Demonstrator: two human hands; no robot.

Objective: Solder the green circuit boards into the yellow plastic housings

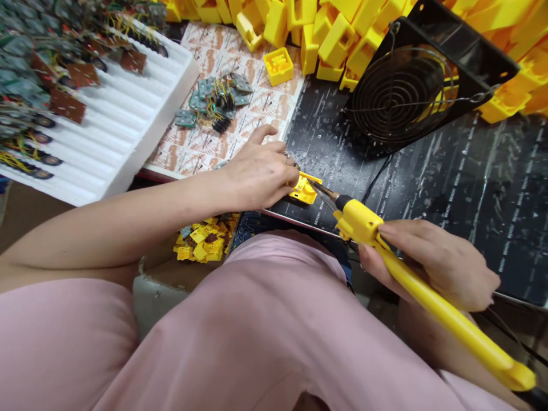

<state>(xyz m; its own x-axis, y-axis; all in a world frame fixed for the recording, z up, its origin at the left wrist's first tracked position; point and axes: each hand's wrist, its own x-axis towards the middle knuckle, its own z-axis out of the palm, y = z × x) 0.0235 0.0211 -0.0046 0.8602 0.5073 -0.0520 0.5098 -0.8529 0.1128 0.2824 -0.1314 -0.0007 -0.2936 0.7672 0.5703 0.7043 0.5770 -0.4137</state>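
Observation:
My right hand (436,262) is closed around a yellow soldering iron (411,285), its thumb and fingers near the front of the handle. The iron's tip reaches down to a small yellow plastic housing (305,189) at the table's front edge. A thin metal tube runs beside the tip. My left hand (263,171) pinches the left side of that housing, index finger stretched out and a ring on one finger. The inside of the housing faces up; its small details are too fine to make out.
A black fan (398,103) with a wire guard stands at the right, before a heap of yellow housings (334,34). Wired circuit boards (220,97) lie on patterned paper. A white foam tray (141,108) holds many boards at the left. Yellow pieces (205,240) sit below the table edge.

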